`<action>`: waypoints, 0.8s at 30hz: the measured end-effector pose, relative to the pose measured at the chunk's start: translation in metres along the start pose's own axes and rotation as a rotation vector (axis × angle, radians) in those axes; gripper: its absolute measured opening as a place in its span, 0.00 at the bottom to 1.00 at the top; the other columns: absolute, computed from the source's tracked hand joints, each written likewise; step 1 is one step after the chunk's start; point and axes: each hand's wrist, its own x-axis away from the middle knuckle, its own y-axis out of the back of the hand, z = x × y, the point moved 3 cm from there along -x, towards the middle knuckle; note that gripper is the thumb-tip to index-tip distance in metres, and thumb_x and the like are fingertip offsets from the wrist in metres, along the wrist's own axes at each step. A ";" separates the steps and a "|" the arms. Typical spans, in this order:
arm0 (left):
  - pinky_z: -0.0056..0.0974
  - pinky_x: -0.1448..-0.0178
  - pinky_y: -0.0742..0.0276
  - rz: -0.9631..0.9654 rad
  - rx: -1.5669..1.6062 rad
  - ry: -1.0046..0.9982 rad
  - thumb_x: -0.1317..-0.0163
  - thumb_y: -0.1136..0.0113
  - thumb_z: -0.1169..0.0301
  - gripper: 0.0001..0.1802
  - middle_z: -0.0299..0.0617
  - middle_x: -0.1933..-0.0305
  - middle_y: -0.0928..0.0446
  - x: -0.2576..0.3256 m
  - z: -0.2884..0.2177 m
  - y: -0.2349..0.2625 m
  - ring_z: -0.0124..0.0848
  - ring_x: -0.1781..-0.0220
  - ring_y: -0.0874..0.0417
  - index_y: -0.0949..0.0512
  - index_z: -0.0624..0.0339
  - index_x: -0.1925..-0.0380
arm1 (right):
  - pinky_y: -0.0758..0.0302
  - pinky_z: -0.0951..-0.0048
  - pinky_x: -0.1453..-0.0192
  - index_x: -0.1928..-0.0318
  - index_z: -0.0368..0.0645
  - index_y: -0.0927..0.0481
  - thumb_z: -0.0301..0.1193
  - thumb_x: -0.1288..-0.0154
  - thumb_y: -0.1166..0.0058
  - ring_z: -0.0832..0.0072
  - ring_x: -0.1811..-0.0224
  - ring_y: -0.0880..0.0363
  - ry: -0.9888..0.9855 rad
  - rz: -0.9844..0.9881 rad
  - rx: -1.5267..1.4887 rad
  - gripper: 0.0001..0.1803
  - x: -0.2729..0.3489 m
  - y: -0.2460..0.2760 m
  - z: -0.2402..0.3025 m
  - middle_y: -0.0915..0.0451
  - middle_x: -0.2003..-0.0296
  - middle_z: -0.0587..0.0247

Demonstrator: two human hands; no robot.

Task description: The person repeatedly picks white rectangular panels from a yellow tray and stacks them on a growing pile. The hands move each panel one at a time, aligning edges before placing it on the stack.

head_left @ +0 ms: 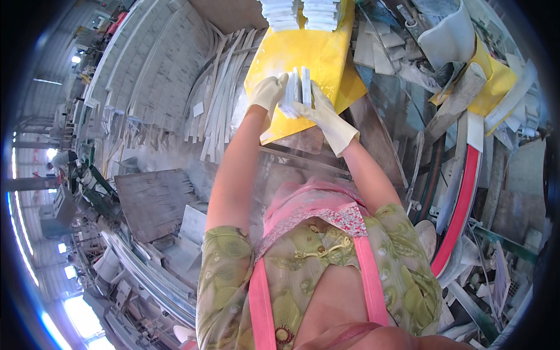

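Observation:
My left hand [269, 93], in a cream rubber glove, presses against the left side of several thin pale stone strips [290, 99] that stand on edge. From the other side my right hand [322, 114], gloved alike, has its thumb and fingers around the strips' right end. One strip [306, 86] stands slightly apart near my right fingers. The strips are over a yellow sheet [296, 53] spread on the work surface. Where the fingertips meet the strips is partly hidden. Beyond my hands, two stacks of similar strips [321, 16] rest at the sheet's far end.
To the left lie long pale strips [224, 87] beside tall rows of stacked slabs [157, 70]. A brown board [155, 204] leans lower left. On the right are a wooden block [458, 102], stone scraps [379, 46] and a curved red-and-white edge [461, 210].

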 end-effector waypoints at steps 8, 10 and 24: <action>0.41 0.52 0.24 -0.099 -0.102 -0.045 0.26 0.50 0.44 0.34 0.48 0.58 0.18 0.014 -0.017 -0.005 0.35 0.60 0.20 0.17 0.70 0.52 | 0.25 0.59 0.33 0.22 0.39 0.46 0.46 0.34 0.34 0.46 0.36 0.22 0.006 0.069 0.289 0.50 0.021 -0.002 0.021 0.25 0.36 0.38; 0.41 0.51 0.23 -0.043 -0.056 0.061 0.26 0.53 0.42 0.36 0.50 0.57 0.17 0.011 -0.016 -0.004 0.36 0.59 0.19 0.18 0.70 0.52 | 0.25 0.58 0.35 0.21 0.41 0.46 0.45 0.33 0.35 0.44 0.37 0.22 0.045 0.098 0.192 0.48 0.018 -0.003 0.018 0.25 0.36 0.38; 0.39 0.55 0.25 -0.045 -0.005 0.106 0.32 0.41 0.42 0.33 0.47 0.63 0.18 0.010 -0.016 -0.001 0.32 0.62 0.19 0.16 0.68 0.57 | 0.29 0.62 0.29 0.27 0.34 0.36 0.42 0.29 0.38 0.51 0.32 0.25 0.092 0.153 0.092 0.39 0.026 0.016 -0.012 0.25 0.35 0.37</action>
